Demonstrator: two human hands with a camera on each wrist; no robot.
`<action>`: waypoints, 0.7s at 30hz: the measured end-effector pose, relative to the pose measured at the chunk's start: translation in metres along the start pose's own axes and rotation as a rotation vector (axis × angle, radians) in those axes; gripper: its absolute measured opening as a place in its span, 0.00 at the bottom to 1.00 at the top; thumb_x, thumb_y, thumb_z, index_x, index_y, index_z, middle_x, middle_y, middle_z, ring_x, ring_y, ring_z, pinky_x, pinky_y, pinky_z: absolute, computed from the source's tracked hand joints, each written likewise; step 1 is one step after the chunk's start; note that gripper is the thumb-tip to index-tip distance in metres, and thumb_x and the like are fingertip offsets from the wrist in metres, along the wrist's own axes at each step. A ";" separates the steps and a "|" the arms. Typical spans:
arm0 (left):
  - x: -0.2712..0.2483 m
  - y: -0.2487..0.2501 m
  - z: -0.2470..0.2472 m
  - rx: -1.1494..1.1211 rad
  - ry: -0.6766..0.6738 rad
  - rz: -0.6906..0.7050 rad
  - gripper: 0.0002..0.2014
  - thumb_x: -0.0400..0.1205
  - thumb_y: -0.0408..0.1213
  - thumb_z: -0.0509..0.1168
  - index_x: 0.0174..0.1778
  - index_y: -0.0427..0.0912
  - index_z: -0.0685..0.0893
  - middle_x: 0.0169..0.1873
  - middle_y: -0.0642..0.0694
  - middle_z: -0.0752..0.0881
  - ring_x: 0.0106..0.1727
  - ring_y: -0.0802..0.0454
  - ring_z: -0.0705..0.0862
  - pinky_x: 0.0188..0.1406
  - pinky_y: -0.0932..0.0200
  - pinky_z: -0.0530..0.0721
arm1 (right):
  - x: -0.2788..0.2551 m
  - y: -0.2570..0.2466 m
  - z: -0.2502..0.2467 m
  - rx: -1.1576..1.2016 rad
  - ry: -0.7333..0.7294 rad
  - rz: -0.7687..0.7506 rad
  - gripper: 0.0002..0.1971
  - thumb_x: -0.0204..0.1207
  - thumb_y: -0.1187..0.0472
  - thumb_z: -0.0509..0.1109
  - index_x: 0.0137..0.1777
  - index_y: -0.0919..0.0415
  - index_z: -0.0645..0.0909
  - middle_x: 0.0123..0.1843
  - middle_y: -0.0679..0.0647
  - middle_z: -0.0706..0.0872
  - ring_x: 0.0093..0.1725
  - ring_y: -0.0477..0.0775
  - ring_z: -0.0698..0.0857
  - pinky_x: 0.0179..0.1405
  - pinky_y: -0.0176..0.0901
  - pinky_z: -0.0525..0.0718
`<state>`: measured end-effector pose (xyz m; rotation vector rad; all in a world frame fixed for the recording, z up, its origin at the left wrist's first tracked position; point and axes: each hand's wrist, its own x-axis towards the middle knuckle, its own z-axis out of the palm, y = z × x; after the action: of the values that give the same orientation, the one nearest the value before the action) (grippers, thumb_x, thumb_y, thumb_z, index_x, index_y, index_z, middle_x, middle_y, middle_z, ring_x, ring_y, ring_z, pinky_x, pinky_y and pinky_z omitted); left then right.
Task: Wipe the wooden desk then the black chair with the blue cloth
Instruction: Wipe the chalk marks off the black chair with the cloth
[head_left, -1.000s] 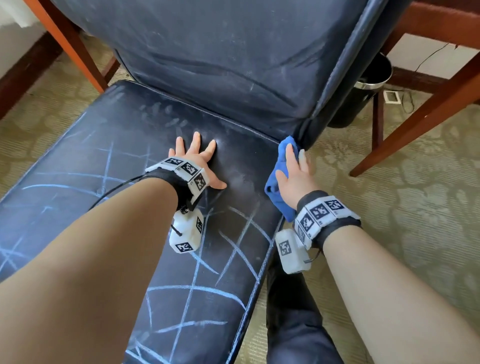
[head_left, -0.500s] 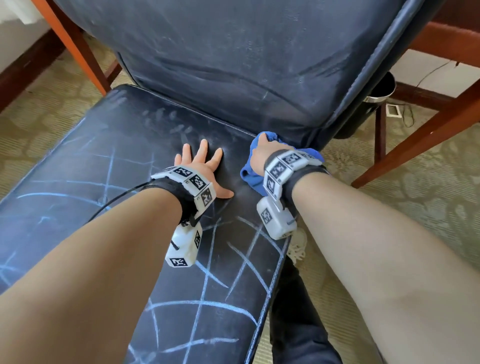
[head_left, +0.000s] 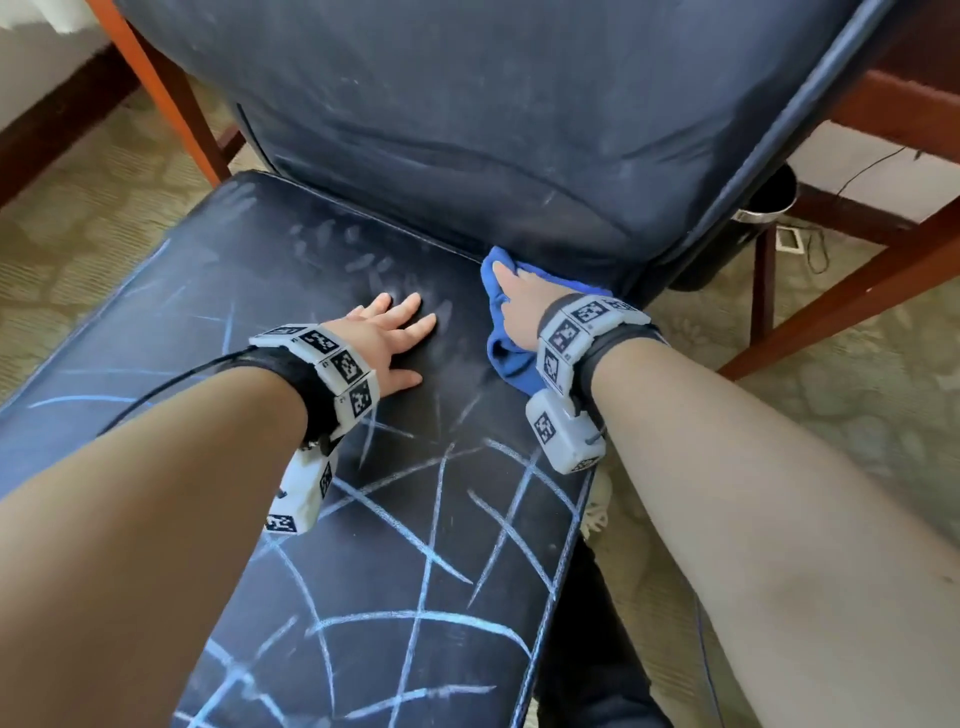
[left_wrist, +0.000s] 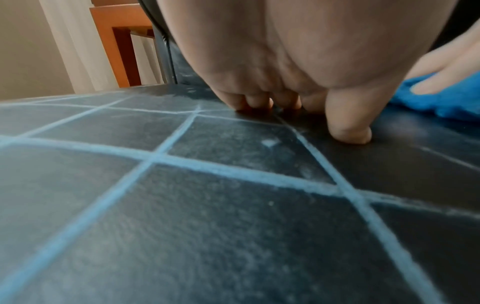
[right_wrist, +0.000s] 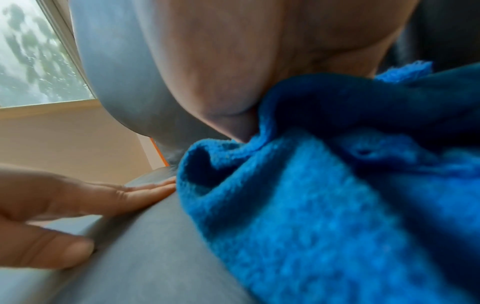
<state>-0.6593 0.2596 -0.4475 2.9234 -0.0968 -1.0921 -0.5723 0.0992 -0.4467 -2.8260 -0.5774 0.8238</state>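
Note:
The black chair seat (head_left: 249, 301) carries blue chalk lines (head_left: 415, 618), and smeared, dusty patches lie near its backrest (head_left: 467, 104). My left hand (head_left: 395, 332) lies flat on the seat, fingers spread and straight; in the left wrist view its fingertips (left_wrist: 259, 102) and thumb press the leather. My right hand (head_left: 519, 306) presses the blue cloth (head_left: 511, 358) onto the back right of the seat, at the crease under the backrest. The cloth (right_wrist: 337, 205) bunches under that palm. Its fingers lie straight on the cloth (left_wrist: 441, 100).
Wooden desk legs (head_left: 857, 291) stand right of the chair, another wooden leg (head_left: 171, 104) at the back left. A black bin (head_left: 748, 228) and a floor socket with cable (head_left: 789, 239) sit behind the chair. My dark trouser leg (head_left: 587, 649) is beside the seat's right edge on patterned carpet.
My right hand has carried the cloth from the seat's right edge leftward onto the seat, along the crease below the backrest. The left hand has stayed flat in place.

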 end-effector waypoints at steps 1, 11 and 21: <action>0.000 0.002 -0.001 0.025 -0.008 0.000 0.34 0.87 0.51 0.52 0.83 0.51 0.39 0.82 0.48 0.36 0.83 0.43 0.39 0.81 0.50 0.44 | -0.004 0.012 0.005 0.001 -0.004 0.036 0.29 0.83 0.63 0.53 0.83 0.57 0.49 0.81 0.64 0.60 0.78 0.66 0.64 0.75 0.56 0.63; 0.000 0.016 0.001 0.181 -0.065 0.025 0.36 0.86 0.51 0.55 0.82 0.53 0.37 0.82 0.47 0.34 0.83 0.41 0.39 0.80 0.46 0.49 | -0.076 0.041 0.031 -0.046 -0.008 0.215 0.30 0.83 0.62 0.53 0.83 0.57 0.47 0.79 0.64 0.63 0.75 0.66 0.68 0.70 0.58 0.69; -0.005 0.022 -0.004 0.248 -0.119 0.063 0.36 0.87 0.50 0.54 0.82 0.55 0.36 0.81 0.45 0.31 0.82 0.41 0.36 0.80 0.46 0.46 | -0.083 0.030 0.045 -0.184 -0.024 0.310 0.31 0.83 0.65 0.55 0.81 0.62 0.44 0.80 0.61 0.57 0.77 0.58 0.63 0.66 0.49 0.70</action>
<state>-0.6615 0.2375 -0.4405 3.0386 -0.3475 -1.3323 -0.6518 0.0402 -0.4514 -3.1296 -0.2281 0.8958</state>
